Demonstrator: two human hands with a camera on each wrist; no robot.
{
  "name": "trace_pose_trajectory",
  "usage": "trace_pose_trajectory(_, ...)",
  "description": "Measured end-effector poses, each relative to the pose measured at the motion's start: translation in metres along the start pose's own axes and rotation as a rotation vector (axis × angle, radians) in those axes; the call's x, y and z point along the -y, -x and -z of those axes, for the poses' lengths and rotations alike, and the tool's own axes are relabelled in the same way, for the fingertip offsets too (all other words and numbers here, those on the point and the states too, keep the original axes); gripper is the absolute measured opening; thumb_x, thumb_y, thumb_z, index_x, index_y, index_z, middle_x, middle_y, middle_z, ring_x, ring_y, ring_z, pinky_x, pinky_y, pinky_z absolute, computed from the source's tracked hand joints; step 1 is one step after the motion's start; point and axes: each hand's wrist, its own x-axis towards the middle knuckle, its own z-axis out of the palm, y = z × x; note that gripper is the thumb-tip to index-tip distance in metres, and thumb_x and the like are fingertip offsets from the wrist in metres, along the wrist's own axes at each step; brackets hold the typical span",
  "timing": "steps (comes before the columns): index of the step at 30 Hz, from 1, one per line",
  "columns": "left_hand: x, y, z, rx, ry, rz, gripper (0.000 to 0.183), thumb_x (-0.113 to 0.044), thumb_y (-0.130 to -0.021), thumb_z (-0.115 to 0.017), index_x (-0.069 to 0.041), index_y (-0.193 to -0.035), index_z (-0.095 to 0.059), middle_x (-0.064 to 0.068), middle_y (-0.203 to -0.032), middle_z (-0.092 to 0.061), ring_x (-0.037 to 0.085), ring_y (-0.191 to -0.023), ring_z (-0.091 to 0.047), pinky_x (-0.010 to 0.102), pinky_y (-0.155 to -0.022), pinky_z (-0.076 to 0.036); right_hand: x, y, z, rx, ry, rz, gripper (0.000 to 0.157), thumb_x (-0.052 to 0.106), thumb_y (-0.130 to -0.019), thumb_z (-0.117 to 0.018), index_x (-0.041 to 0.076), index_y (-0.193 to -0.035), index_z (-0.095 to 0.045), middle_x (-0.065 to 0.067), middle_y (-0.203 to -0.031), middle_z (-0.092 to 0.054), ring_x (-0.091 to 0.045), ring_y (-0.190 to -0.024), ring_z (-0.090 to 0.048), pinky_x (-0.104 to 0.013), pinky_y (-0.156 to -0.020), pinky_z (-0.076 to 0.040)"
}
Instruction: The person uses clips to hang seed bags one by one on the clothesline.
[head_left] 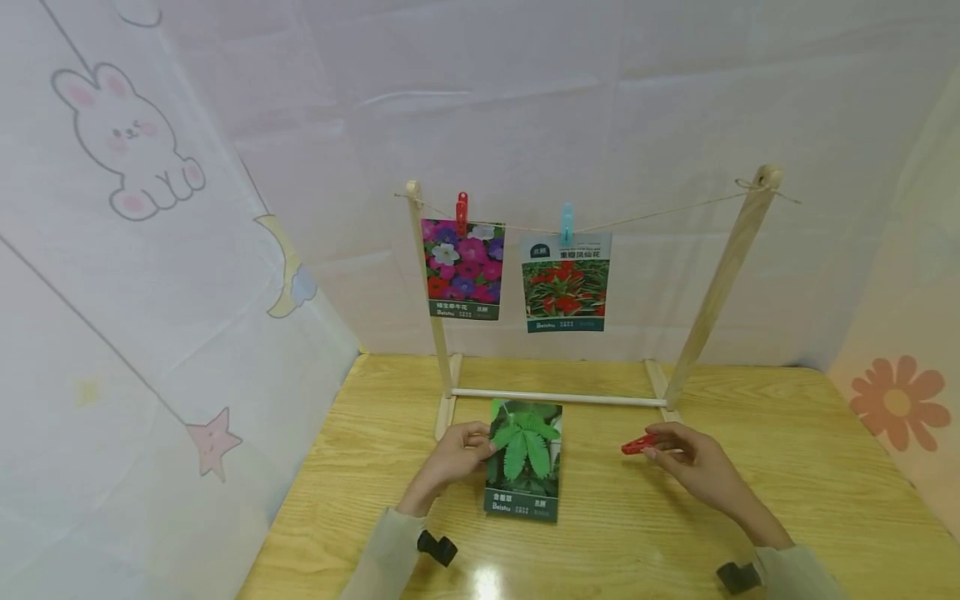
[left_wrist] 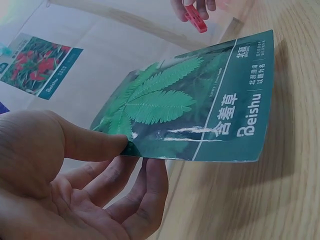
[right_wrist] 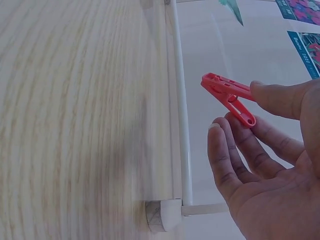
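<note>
My left hand [head_left: 459,457] pinches the left edge of a seed packet [head_left: 522,462] with a green fern-like leaf on it, held above the table. In the left wrist view the thumb lies on the front of the packet [left_wrist: 200,107] and the fingers are behind it. To the right, my right hand [head_left: 697,467] holds a red clothespin [head_left: 637,445] between thumb and fingers. Seen from the right wrist, the handles of that clothespin [right_wrist: 230,97] are pinched and its tip points away from the hand, with nothing in it.
A wooden stand [head_left: 720,283] carries a string. From it hang a petunia packet [head_left: 465,271] under a red clothespin [head_left: 462,212] and a red-flower packet [head_left: 566,287] under a blue clothespin [head_left: 567,223]. The string [head_left: 667,211] runs on to the right post. Below is a wooden table [head_left: 600,542].
</note>
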Motion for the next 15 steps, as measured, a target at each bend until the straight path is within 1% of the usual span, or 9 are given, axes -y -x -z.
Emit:
trace_pose_trajectory(4,-0.004,-0.002,-0.002,0.006,0.003,0.000,0.034,-0.007,-0.106,-0.065,0.005,-0.138,-0.061,0.029,-0.137,-0.065,0.038,-0.117,-0.071,0.053,-0.089,-0.064,0.003,0.001,0.004,0.004,0.000,-0.020,0.035,0.008,-0.103,-0.072,-0.006,-0.135,-0.065,-0.022,-0.116,-0.074,-0.004,-0.094,-0.072,-0.025,-0.075,-0.063)
trace_pose_trajectory(7,-0.007,-0.003,-0.003,0.007,-0.001,0.002,0.036,-0.008,-0.107,-0.065,0.004,-0.140,-0.061,0.028,-0.137,-0.067,0.039,-0.118,-0.071,0.054,-0.091,-0.064,0.003,0.001,0.006,0.004,-0.005,-0.018,0.035,0.008,-0.103,-0.072,-0.004,-0.135,-0.065,-0.022,-0.116,-0.073,-0.003,-0.095,-0.072,-0.028,-0.075,-0.064)
trace_pose_trajectory(11,-0.011,-0.006,-0.007,0.009,-0.007,-0.004,0.037,-0.011,-0.107,-0.065,0.001,-0.142,-0.061,0.029,-0.141,-0.064,0.042,-0.125,-0.068,0.054,-0.094,-0.063,0.003,0.001,0.010,-0.010,-0.005,0.005,0.034,0.005,-0.103,-0.071,-0.002,-0.135,-0.065,-0.024,-0.119,-0.072,0.001,-0.097,-0.071,-0.028,-0.075,-0.065)
trace_pose_trajectory(15,-0.014,-0.010,-0.010,-0.001,-0.015,-0.041,0.036,-0.011,-0.107,-0.064,0.001,-0.141,-0.062,0.028,-0.141,-0.065,0.042,-0.127,-0.067,0.052,-0.094,-0.063,0.006,0.001,0.015,-0.024,-0.009,0.030,0.034,0.003,-0.103,-0.070,-0.003,-0.136,-0.065,-0.026,-0.122,-0.071,0.003,-0.098,-0.070,-0.027,-0.075,-0.065)
